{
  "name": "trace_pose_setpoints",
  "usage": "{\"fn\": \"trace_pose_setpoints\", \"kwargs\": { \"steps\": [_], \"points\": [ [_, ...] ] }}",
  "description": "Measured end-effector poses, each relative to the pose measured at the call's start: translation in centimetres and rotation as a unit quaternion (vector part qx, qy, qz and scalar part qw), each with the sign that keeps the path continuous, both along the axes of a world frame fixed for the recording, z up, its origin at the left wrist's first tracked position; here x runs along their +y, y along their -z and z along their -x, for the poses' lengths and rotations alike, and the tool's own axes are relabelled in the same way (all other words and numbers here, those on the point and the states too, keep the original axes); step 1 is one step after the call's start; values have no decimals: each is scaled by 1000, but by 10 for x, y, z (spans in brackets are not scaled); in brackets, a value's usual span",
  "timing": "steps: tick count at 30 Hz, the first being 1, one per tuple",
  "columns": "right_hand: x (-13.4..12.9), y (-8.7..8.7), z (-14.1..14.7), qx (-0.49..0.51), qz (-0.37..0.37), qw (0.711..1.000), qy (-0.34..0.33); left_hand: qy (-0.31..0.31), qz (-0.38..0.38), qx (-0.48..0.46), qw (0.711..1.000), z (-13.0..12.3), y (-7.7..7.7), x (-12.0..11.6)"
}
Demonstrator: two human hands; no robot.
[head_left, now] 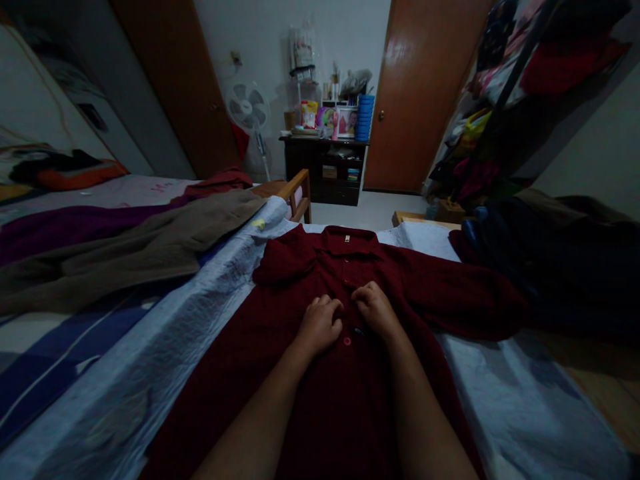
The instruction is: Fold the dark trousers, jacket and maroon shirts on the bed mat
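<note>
A dark red button-up shirt lies spread face up, its collar at the far end and one sleeve stretched out to the right. My left hand is closed, with curled fingers on the shirt just left of the front opening. Opposite it, my right hand pinches the fabric on the other side of the opening. A pink-red button shows below and between the hands. The fingertips are partly hidden by the hands themselves.
A light blue cloth lies under the shirt. Brown trousers lie on the left, and a dark clothes pile is at right. Farther back are a wooden chair, a white fan and a dark cabinet.
</note>
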State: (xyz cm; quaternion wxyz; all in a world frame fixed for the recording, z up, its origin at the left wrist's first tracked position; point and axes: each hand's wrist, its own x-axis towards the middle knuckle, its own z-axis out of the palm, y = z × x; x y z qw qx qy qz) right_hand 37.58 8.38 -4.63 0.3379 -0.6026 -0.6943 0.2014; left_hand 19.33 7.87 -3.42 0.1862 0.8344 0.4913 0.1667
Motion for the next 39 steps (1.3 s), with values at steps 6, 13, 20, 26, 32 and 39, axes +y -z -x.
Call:
{"fn": "trace_pose_setpoints", "kwargs": {
  "steps": [6, 13, 20, 26, 32, 39],
  "points": [
    [-3, -1, 5, -115, 68, 990, -49, 12, 41, -86, 995, 6, 5, 12],
    [-1, 0, 9, -179, 99, 978, -26, 11, 46, -91, 995, 6, 10, 18],
    [1, -5, 11, -165, 88, 982, -39, 40, 73, -152, 985, 9, 10, 19],
    [2, -20, 0, -114, 54, 987, -99, -4, 186, -283, 941, 13, 11, 24],
    [2, -28, -2, -72, 27, 988, -135, -38, 204, -332, 920, 11, 14, 28],
    [1, -37, 2, -41, -11, 992, -116, -29, 195, -339, 920, 11, 18, 30]
  ]
}}
